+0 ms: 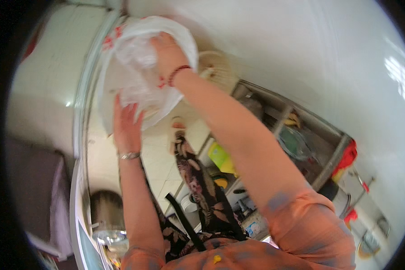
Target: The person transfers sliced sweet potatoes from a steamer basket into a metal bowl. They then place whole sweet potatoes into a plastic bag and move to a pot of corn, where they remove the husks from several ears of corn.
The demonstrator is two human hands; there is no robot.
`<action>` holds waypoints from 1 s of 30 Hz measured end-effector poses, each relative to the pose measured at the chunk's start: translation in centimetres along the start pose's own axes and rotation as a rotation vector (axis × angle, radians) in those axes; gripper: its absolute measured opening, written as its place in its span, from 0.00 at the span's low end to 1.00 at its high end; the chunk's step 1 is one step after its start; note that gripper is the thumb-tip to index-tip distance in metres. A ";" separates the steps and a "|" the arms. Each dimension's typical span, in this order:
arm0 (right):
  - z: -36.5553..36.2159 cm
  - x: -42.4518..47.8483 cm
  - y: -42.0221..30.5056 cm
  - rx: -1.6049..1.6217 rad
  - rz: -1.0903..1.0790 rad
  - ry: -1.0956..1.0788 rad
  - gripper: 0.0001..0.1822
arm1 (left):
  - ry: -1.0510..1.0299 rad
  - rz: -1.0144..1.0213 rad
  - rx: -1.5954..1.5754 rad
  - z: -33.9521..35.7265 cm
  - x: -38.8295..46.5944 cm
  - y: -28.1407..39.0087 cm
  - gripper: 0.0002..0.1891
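Observation:
A large white plastic bag (111,81) with red print spreads out at the upper left, its mouth wide. My right hand (167,50) reaches inside its upper right part, against crumpled clear plastic (138,55); blur hides whether the fingers grip it. Lower down, my left hand (127,118) lies at the bag's near side with fingers spread, touching the thin plastic. Whether it pinches any of the plastic does not show. A bracelet circles each wrist.
A shelf unit (327,165) with compartments stands along the right wall, holding plastic-wrapped things. Behind the bag is a round pale basket (216,67). A bright yellow-green item (219,157) sits below my right forearm. Metal pots (111,236) stand at the lower left.

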State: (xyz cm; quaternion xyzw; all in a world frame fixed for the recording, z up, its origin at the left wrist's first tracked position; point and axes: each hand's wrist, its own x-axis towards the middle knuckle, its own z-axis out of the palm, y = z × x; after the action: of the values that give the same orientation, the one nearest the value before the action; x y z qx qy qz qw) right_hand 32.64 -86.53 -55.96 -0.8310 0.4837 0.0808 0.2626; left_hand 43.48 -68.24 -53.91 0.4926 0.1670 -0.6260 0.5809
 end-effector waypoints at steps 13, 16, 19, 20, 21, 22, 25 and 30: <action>0.1 -13.0 -8.9 0.598 0.031 -0.045 0.21 | -0.161 -0.180 -0.169 1.1 -0.4 -1.2 0.37; 4.7 -10.5 -5.1 0.466 0.175 0.112 0.24 | -0.026 -0.159 -0.100 4.0 -1.9 -0.3 0.38; 8.9 -6.3 -0.8 0.091 0.263 0.400 0.25 | -0.042 -0.195 -0.033 4.1 -2.2 -1.0 0.38; 10.4 -5.2 0.1 0.034 0.349 0.489 0.24 | -0.075 -0.205 -0.012 3.8 -2.1 -1.5 0.38; 10.7 -5.3 -0.3 0.091 0.351 0.486 0.23 | -0.089 -0.207 0.000 2.7 -1.9 -1.9 0.38; 10.5 -5.6 -0.5 0.141 0.359 0.491 0.22 | -0.110 -0.215 0.012 1.9 -1.9 -2.2 0.38; 2.6 -11.2 -5.0 0.533 0.157 0.395 0.15 | -0.112 -0.218 -0.014 0.9 -2.1 -3.0 0.36; -0.2 -23.6 -7.5 0.812 0.267 0.233 0.08 | -0.227 -0.282 -0.070 -1.4 -1.6 -3.7 0.34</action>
State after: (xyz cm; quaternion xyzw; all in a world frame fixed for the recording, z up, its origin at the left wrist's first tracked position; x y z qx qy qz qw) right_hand 26.72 -65.71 -43.96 -0.5941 0.6059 -0.1766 0.4987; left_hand 40.46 -65.27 -54.60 0.3699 0.1894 -0.7468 0.5191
